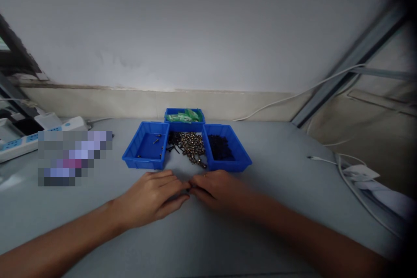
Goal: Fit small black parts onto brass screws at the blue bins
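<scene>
My left hand (159,194) and my right hand (218,189) meet over the grey table, fingertips pinched close together. A small dark piece shows between them, too small to name. Just beyond lies a loose pile of small brass-coloured metal parts (193,147), with thin black pieces (174,140) at its left side. The left blue bin (143,163) holds a few small metal parts. In the right blue bin (233,165) is a heap of small black parts (220,147).
Behind the pile, a third blue bin (184,126) holds green plastic bags (185,116). At the far left sits a white power strip (29,141) with plugs, near a blurred-out object (74,158). White cables (342,169) and a metal frame (325,84) are on the right.
</scene>
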`<action>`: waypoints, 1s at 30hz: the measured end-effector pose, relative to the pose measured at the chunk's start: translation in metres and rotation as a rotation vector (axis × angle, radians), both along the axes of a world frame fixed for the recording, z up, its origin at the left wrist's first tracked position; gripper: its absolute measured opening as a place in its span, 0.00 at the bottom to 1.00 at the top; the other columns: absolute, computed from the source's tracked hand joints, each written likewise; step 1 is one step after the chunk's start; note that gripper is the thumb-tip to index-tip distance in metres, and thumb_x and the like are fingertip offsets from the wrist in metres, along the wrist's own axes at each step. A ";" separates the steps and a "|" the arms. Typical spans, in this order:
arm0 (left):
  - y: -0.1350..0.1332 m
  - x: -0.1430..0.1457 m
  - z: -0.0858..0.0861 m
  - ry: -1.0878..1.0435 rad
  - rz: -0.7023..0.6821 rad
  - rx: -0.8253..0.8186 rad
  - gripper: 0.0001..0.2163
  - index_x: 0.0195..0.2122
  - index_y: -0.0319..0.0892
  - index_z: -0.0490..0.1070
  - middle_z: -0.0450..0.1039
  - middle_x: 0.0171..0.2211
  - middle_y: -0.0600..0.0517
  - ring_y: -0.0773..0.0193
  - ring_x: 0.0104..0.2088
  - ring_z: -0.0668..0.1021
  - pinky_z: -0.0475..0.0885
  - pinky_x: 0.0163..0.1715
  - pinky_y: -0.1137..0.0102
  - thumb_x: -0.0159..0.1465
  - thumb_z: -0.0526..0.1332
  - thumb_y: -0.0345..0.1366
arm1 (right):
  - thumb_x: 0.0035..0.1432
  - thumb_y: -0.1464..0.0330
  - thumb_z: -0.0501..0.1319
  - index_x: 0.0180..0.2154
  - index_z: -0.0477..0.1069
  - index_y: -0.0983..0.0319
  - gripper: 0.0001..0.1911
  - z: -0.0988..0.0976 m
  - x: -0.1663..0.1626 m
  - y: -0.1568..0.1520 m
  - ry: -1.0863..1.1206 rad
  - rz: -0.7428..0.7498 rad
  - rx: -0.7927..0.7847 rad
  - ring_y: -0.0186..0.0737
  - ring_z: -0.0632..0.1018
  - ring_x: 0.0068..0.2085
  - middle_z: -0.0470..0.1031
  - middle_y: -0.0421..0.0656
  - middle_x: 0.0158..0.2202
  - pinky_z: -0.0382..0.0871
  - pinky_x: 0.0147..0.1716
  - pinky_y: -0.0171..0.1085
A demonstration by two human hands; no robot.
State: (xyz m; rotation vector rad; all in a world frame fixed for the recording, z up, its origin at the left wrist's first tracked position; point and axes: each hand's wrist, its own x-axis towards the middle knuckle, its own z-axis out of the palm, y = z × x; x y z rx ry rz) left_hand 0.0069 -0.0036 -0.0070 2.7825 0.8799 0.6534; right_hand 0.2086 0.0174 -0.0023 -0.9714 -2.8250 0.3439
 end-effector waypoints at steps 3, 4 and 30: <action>0.001 -0.001 0.000 -0.005 0.062 0.007 0.08 0.37 0.41 0.67 0.68 0.26 0.53 0.67 0.28 0.71 0.66 0.28 0.72 0.64 0.50 0.35 | 0.58 0.67 0.49 0.30 0.67 0.63 0.10 0.000 0.001 0.001 0.005 -0.034 0.022 0.35 0.73 0.27 0.73 0.41 0.26 0.59 0.25 0.32; 0.002 -0.001 -0.001 -0.004 0.090 0.002 0.08 0.36 0.40 0.68 0.68 0.25 0.53 0.67 0.28 0.71 0.65 0.27 0.73 0.64 0.50 0.35 | 0.59 0.66 0.49 0.31 0.67 0.62 0.11 0.000 0.002 0.002 0.010 -0.042 0.033 0.35 0.73 0.27 0.73 0.41 0.26 0.58 0.25 0.33; 0.003 0.002 -0.003 -0.030 0.078 -0.135 0.05 0.33 0.40 0.64 0.66 0.27 0.54 0.68 0.29 0.70 0.65 0.28 0.73 0.63 0.51 0.34 | 0.59 0.69 0.48 0.31 0.66 0.63 0.10 -0.006 0.001 0.002 0.060 0.030 0.029 0.33 0.71 0.29 0.70 0.41 0.27 0.61 0.29 0.32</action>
